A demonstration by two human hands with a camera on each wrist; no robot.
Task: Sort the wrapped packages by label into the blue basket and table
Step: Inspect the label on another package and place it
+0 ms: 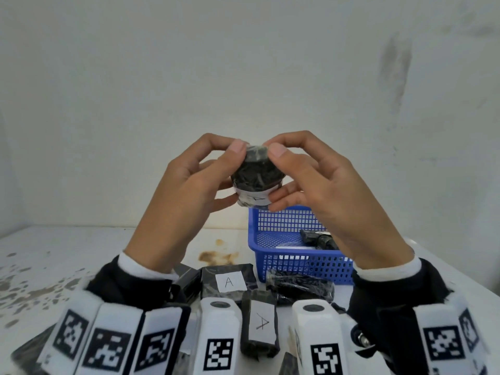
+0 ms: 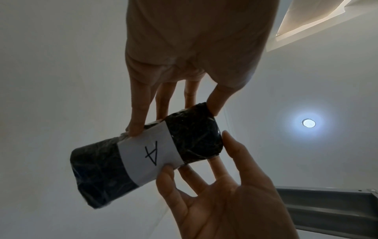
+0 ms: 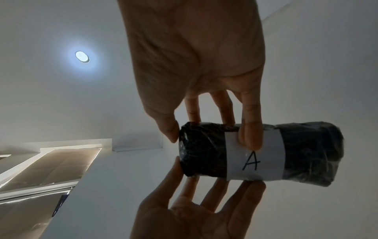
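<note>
I hold a black wrapped roll package (image 1: pixel 255 174) up in front of me, well above the table. A white band on it reads "A" (image 2: pixel 151 153). My left hand (image 1: pixel 230 174) pinches its left side, thumb at the near end and fingers underneath. From the right, my right hand (image 1: pixel 281 180) grips it the same way. The right wrist view shows the package (image 3: pixel 306 153) with a right finger lying across the label. The blue basket (image 1: pixel 284 263) stands on the table below my right hand, with a black package (image 1: pixel 319 239) inside it.
Near the table's front lie two black packages labelled "A" (image 1: pixel 228 281) (image 1: pixel 261 326) and a black roll (image 1: pixel 300 289) whose label is hidden, next to the basket. The white table (image 1: pixel 67 253) is stained. A white wall stands close behind it.
</note>
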